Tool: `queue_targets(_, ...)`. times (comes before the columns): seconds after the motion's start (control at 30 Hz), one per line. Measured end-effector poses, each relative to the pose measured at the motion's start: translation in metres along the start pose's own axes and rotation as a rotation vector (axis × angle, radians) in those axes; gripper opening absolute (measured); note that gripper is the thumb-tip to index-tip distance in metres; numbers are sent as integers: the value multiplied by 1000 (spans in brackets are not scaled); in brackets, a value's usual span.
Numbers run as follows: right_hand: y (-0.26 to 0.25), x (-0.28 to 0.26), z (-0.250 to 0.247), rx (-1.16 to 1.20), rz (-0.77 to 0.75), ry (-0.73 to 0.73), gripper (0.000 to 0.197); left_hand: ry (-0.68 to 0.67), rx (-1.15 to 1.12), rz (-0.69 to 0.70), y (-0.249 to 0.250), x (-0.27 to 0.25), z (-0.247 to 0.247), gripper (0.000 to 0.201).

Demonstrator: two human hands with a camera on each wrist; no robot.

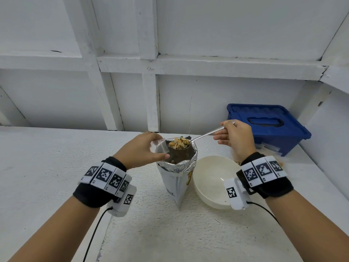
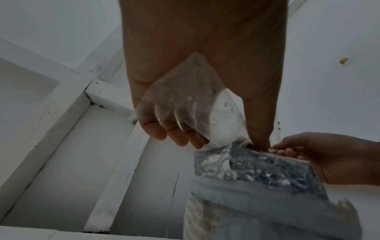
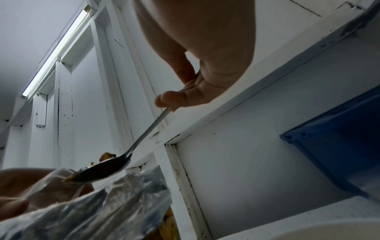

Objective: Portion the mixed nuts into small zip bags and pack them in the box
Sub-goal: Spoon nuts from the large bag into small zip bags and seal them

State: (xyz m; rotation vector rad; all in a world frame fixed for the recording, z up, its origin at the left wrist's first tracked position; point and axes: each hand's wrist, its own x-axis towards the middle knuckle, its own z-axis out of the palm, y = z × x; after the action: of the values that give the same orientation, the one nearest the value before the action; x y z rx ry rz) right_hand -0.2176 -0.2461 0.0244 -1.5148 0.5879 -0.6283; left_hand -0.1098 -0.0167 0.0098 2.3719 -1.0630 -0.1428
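Holding a metal spoon (image 1: 204,135) by its handle end in the right hand (image 1: 235,138), bowl heaped with mixed nuts (image 1: 179,143) and poised over the open foil nut pouch (image 1: 176,175) standing on the white counter (image 1: 56,167). Pinching a small clear zip bag (image 1: 160,146) in the left hand (image 1: 140,150), mouth just beside the spoon tip, over the pouch rim. Cream bowl (image 1: 209,181) just right of pouch; blue box (image 1: 268,127) with lid on, back right by the wall.
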Motion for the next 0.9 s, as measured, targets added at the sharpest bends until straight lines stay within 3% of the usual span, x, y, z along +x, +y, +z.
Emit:
queue_targets(0.27,-17,-7,17,-36,-71,-106,16,61,-129,6,11,6,13,63)
queue_targets(0.5,-42,-27,36,-291,-622,-246,12,179,-351,-16,10,4,24,47)
queue_targets(0.57,-47,-27,34,-273,-701,-239,11,222,-396,-39,6,2,24,42)
queue_targets(0.77,-43,-16,17,-264,-708,-84,10,227,-431,-77,-8,-2,19,42)
queue_targets(0.9,-11,-7,22,-524,-609,-225,13,163,-451,-105,-6,-3,19,34)
